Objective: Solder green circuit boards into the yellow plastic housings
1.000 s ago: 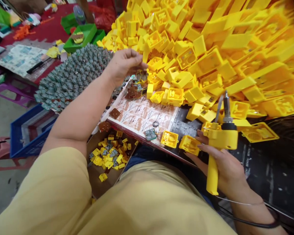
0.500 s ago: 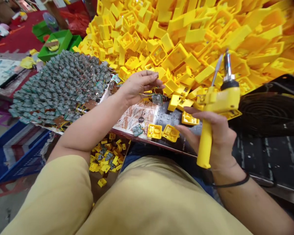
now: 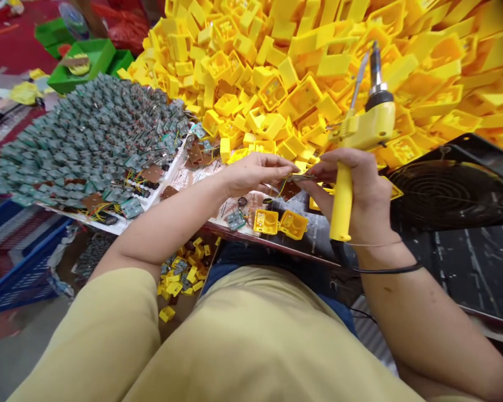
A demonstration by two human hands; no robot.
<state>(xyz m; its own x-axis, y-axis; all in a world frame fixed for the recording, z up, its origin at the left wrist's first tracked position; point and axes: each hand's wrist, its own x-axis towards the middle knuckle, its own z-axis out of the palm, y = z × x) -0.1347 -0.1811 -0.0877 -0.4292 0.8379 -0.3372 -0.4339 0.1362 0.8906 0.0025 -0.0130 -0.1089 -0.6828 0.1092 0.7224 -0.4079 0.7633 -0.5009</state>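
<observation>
My left hand is closed, pinching the edge of a small circuit board with thin wires, seen nearly edge-on. A brown board piece hangs just below the fingertips. My right hand is wrapped round the handle of a yellow soldering gun, its metal tip pointing up and away. Thumb and finger of that same hand also touch the board's right end. On the tabletop below lie an open yellow case half, a second case half, a green circuit board and a dark round part.
A large heap of yellow plastic cases fills the back and right. Many grey-green boards cover the left side. A black fan stands at right, a blue crate at lower left, green trays behind.
My left hand has moved right and slightly down with the circuit board. My right hand, still holding the soldering gun, has come left and up, and its fingertips now meet the board.
</observation>
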